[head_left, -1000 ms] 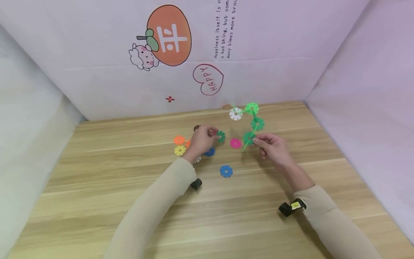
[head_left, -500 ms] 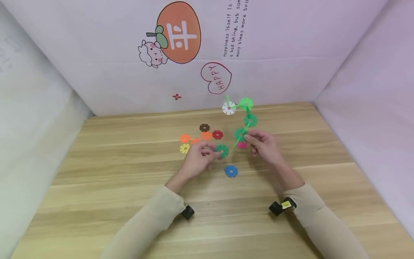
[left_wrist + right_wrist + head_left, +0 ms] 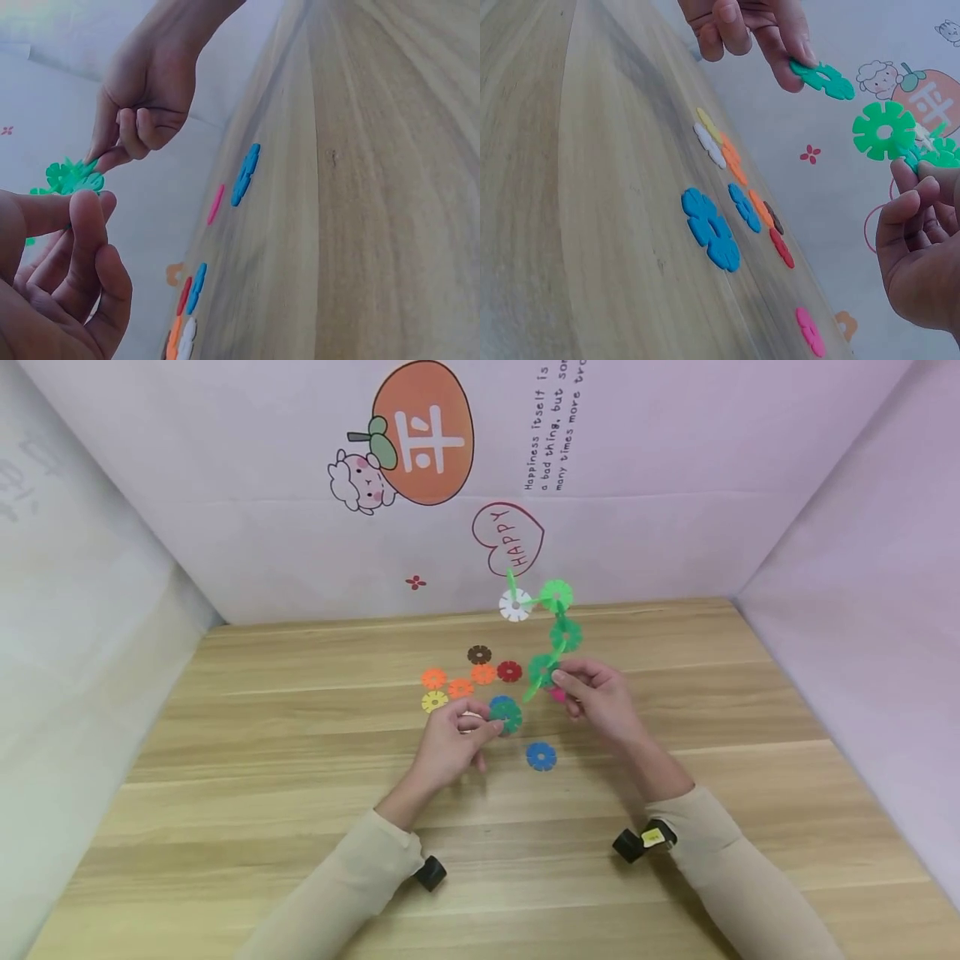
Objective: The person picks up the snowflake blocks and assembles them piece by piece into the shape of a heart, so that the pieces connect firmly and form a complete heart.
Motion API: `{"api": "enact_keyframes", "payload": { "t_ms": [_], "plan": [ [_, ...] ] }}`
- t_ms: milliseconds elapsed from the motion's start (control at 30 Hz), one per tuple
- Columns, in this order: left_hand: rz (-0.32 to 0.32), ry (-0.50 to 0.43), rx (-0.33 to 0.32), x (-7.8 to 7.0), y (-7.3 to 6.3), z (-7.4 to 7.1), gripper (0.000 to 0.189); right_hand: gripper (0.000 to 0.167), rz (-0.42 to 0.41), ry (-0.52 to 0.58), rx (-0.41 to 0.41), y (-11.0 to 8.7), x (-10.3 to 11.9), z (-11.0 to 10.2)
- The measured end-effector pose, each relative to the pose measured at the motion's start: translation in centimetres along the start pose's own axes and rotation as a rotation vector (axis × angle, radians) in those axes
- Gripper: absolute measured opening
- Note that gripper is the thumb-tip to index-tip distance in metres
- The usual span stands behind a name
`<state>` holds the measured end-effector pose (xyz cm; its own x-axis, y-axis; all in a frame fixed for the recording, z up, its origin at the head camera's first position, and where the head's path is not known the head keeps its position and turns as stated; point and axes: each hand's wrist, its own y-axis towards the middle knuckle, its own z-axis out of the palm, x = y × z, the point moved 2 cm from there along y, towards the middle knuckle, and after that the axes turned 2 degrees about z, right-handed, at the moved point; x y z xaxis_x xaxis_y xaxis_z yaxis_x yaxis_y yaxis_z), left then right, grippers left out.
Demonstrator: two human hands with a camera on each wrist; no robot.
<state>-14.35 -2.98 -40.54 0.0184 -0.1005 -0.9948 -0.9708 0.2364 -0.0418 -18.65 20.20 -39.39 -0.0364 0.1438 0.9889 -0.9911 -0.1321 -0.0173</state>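
Observation:
My left hand (image 3: 448,745) pinches a single green snowflake disc (image 3: 506,717) by its edge, above the table. Between the thumb and fingers of my right hand (image 3: 600,697) is the lowest green disc (image 3: 542,672) of a raised chain of interlocked snowflake discs. The chain runs upward through green ones to a light green disc (image 3: 557,596) and a white disc (image 3: 515,605). In the right wrist view, the loose green disc (image 3: 823,80) is apart from the chain's nearest disc (image 3: 883,131). My right hand partly covers a pink disc (image 3: 557,694) on the table.
Loose discs lie flat on the wooden table (image 3: 300,827): blue (image 3: 542,757), red (image 3: 510,672), brown (image 3: 479,654), several orange and yellow (image 3: 434,701). A white disc (image 3: 709,145) shows in the right wrist view. A printed white backdrop (image 3: 637,460) stands behind.
My left hand has drawn back toward me from the loose discs, carrying the green disc. My right hand and the chain have shifted slightly left as the head view moved.

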Motion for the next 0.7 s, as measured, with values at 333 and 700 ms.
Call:
{"api": "enact_keyframes", "payload": {
  "t_ms": [333,700],
  "plan": [
    [0.032,-0.006,-0.007,-0.05,0.13,0.44,0.015,0.009,0.002,0.015,0.012,-0.17,0.02,0.88],
    [0.031,0.004,-0.037,-0.31,0.24,0.52,0.015,0.012,-0.029,0.054,0.031,-0.13,-0.1,0.85]
  ]
}}
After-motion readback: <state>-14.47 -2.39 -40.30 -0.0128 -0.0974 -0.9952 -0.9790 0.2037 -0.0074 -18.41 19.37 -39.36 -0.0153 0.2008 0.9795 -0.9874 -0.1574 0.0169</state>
